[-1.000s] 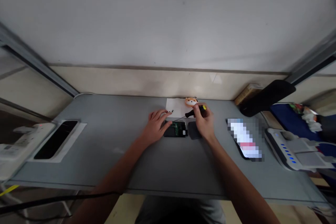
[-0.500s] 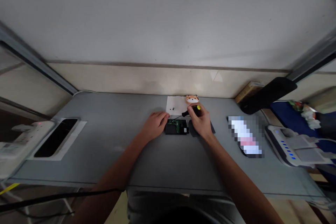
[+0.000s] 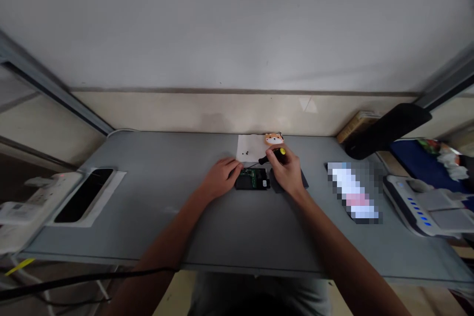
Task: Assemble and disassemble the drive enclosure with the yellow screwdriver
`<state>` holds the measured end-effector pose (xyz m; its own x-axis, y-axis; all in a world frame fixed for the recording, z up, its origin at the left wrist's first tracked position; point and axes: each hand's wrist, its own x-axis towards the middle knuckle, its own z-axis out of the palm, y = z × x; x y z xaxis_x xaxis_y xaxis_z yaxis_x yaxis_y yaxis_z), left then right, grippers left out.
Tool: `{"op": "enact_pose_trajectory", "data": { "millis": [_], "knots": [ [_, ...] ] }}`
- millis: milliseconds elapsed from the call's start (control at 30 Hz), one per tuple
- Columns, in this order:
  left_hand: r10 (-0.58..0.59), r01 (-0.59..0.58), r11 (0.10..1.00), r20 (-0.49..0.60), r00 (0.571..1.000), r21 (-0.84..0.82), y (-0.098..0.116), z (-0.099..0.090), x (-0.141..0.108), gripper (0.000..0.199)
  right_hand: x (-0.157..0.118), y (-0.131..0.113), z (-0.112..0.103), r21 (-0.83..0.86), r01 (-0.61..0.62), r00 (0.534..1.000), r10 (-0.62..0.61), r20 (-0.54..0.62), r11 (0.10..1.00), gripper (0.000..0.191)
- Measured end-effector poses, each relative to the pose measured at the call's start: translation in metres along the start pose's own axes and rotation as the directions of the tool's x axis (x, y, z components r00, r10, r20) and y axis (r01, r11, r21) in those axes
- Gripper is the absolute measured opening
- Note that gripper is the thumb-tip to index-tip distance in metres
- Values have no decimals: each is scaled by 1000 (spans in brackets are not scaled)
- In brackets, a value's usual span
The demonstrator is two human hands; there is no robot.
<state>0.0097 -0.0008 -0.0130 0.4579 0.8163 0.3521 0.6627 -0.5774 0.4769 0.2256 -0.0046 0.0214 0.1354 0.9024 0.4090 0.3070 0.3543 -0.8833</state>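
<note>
The person's right hand (image 3: 288, 170) was closed around a small screwdriver with a fat black handle and a round yellow end (image 3: 262, 160). Its thin metal shaft slanted down to the left. The tip was at the top left part of a flat black box with a green circuit board inside (image 3: 252, 180). The tip was too small to tell just what it touched.

The left hand (image 3: 219, 177) lay at the left end of the box, with its fingers bent and close together. Nobody could tell if it pinched anything.

The box lay flat on a long grey table (image 3: 200, 222). Just right of it was a thin dark grey flat piece (image 3: 276, 186), partly hidden under the right hand. Behind the box was a white sheet of paper (image 3: 254, 142) with a few tiny black bits (image 3: 246, 153) on it. An orange and white thing with an animal face (image 3: 273, 139) sat at the paper's back right corner.

Far to the left lay a phone with a black screen (image 3: 84, 196).
</note>
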Motion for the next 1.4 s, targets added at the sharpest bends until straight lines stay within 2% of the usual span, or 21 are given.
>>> {"op": "enact_pose_trajectory", "data": {
  "millis": [400,700,1133,1400],
  "knots": [
    [-28,28,1000,20,999,-1,2,-2,0,33,-3,-6,1,14,43,999,-43,-6,999,23],
    [-48,49,999,38,998,-17,2,-2,0,29,-4,-6,1,10,50,999,-50,-21,999,25],
    [20,-19,1000,33,999,-16,-2,0,0,27,-2,-1,1,6,20,999,-20,-32,1000,29],
    [18,-17,1000,35,999,-16,-3,0,0,28,-3,-3,2,15,19,1000,-19,-17,1000,30]
  ]
}}
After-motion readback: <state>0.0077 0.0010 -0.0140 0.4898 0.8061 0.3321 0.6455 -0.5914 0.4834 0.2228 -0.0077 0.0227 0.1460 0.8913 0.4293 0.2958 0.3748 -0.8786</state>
